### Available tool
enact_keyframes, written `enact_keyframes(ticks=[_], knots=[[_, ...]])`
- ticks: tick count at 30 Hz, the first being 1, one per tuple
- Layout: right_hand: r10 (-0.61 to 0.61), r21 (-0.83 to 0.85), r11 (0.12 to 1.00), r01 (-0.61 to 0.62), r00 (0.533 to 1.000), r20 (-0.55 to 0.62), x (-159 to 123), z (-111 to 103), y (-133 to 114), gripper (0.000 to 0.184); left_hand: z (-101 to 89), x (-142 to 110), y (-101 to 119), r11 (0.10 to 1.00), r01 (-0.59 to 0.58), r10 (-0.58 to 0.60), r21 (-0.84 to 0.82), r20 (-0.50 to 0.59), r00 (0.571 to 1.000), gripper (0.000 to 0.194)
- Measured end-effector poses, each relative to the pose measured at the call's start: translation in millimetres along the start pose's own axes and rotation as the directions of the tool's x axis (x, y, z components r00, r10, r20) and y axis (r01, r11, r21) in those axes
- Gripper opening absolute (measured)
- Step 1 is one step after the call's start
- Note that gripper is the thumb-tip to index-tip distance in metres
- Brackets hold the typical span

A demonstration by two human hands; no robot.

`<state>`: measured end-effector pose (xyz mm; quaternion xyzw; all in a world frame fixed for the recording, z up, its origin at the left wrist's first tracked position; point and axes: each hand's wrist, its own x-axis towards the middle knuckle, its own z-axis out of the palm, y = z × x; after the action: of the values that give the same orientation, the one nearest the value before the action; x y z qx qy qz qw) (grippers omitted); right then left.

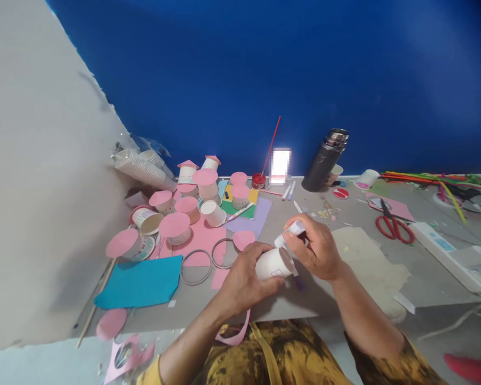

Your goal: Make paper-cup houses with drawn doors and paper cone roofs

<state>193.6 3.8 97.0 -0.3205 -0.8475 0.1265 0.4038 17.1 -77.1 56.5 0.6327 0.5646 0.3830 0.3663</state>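
Note:
My left hand (249,275) is wrapped round a white paper cup (269,264), tilted with its open end toward the right. Small purple outlines are drawn on the cup's side. My right hand (317,247) grips a short, thick white-and-lavender tube (294,229) that looks like a glue stick. The tube's lower left end is close to the cup's upper rim; whether they touch I cannot tell. Below the cup's mouth, a purple piece (300,283) lies on the table, partly in shadow.
Several cups with pink paper discs (175,225) crowd the left, near a teal sheet (140,280) and tape rings (196,267). A black flask (324,160) stands behind. Red-handled scissors (394,227) and a white power strip (449,256) lie right. Pink scraps hang at the front edge.

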Motion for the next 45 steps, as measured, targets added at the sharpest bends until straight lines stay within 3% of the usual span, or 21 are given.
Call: enact_keyframes(ticks=[4,8,11,15,19,23,26,32,40,45], knots=[[-0.004,0.093,0.996,-0.003,0.997,0.078,2.8,-3.9,-2.4,0.011,-0.2,0.8,-3.3,0.998,-0.026,0.028,0.062,-0.027,0.999,0.045],[-0.086,0.115,0.991,0.069,0.985,0.15,-1.4,-8.1,-6.7,0.009,-3.1,2.6,-3.6,0.997,0.059,-0.06,0.052,0.004,0.998,0.041],[-0.159,0.11,0.983,0.145,0.978,0.135,-9.0,-12.4,-8.9,0.006,-8.9,4.4,-1.9,0.988,0.144,-0.139,-0.054,0.089,0.986,0.036],[-0.236,0.098,0.969,0.227,0.968,0.083,-22.8,-16.6,-4.5,0.005,-16.4,5.6,-4.8,0.934,0.199,-0.137,-0.296,0.217,0.967,0.035],[-0.111,0.106,0.988,0.109,0.994,0.012,-38.8,-16.9,8.4,0.006,-15.9,5.5,-13.9,0.83,0.263,-0.117,-0.492,0.307,0.945,0.044],[0.084,0.343,0.938,-0.045,0.991,-0.102,-53.0,-13.2,15.8,0.005,-8.1,5.1,-24.6,0.725,0.29,-0.059,-0.625,0.362,0.93,0.046],[0.106,0.466,0.883,-0.056,0.991,-0.081,-57.3,-9.0,16.4,0.008,-2.6,4.2,-29.9,0.612,0.34,-0.026,-0.715,0.411,0.911,0.05],[0.124,0.492,0.867,-0.077,0.99,-0.064,-54.7,-4.5,17.4,0.006,1.3,1.4,-28.5,0.46,0.445,-0.027,-0.768,0.489,0.872,0.051],[0.068,0.532,0.846,-0.025,0.996,-0.062,-42.3,2.9,3.1,0.007,5.2,0.9,-27.1,0.445,0.489,-0.038,-0.75,0.53,0.847,0.053],[0.014,0.498,0.867,-0.021,1.0,0.018,-25.8,1.8,1.7,0.004,3.4,-0.8,-26.4,0.513,0.496,-0.041,-0.701,0.557,0.829,0.059]])
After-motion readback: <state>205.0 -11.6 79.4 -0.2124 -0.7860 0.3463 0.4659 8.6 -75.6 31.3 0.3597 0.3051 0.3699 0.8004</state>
